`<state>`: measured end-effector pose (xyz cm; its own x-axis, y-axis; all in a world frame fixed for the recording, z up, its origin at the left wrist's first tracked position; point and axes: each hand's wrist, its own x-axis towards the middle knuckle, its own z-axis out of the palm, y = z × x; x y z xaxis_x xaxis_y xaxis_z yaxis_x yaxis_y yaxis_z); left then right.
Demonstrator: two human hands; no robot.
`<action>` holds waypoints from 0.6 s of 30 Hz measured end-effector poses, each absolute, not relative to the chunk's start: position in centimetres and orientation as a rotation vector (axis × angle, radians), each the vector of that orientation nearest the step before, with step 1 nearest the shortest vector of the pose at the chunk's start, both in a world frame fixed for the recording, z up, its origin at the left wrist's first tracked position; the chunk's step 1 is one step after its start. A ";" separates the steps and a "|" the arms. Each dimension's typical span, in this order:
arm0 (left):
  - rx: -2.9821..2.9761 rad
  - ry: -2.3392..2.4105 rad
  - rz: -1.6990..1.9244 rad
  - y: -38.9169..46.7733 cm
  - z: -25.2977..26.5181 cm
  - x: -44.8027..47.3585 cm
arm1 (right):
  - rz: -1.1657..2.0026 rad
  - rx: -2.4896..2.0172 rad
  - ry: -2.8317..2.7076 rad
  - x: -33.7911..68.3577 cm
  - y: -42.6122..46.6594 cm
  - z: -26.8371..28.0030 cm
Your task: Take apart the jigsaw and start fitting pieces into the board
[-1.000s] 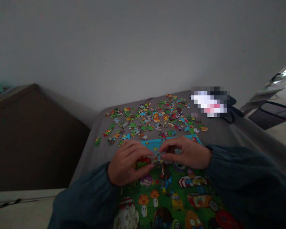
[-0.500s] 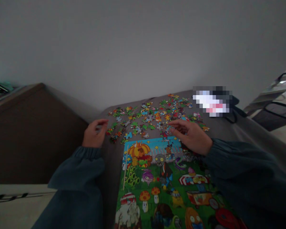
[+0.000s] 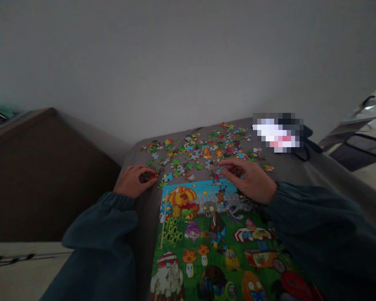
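Note:
A cartoon jigsaw puzzle, showing plants and zombies on green ground, lies at the lower middle. Beyond its blue top edge many loose jigsaw pieces are spread over grey cloth. My left hand is low at the left side of these pieces, fingers curved and thumb apart, with a few pieces showing in the gap. Over the puzzle's upper right edge is my right hand; its thumb and fingertips are apart above loose pieces. A light blue piece lies near the puzzle's top left corner.
Grey cloth covers the surface, which meets a plain wall at the back. A dark brown cabinet stands close on the left. A bright pixelated object rests at the back right, beside dark straps.
My left hand has moved right and slightly down, onto the pieces at the left edge of the spread. My right hand has hardly moved. The view has shifted slightly.

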<state>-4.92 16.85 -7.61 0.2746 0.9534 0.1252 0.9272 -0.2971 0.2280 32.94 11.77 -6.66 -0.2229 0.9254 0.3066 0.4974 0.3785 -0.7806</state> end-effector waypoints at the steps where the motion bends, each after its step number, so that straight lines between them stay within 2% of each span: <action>1: 2.404 1.797 0.359 16.9 -7.7 -5.0 | 0.695 -1.231 -1.869 32.9 11.7 -6.7; 8: 2.272 1.789 0.421 17.1 -8.4 -5.3 | 0.634 -1.235 -1.863 33.3 11.9 -6.3; 18: 2.339 1.866 0.416 17.9 -9.3 -5.3 | 0.574 -1.268 -1.569 37.6 14.6 -4.4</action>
<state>-5.34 17.88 -9.35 0.2018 0.9696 0.1380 0.9363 -0.2324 0.2633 37.64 14.64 -4.39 0.0464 0.9162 0.3979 0.4430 0.3382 -0.8303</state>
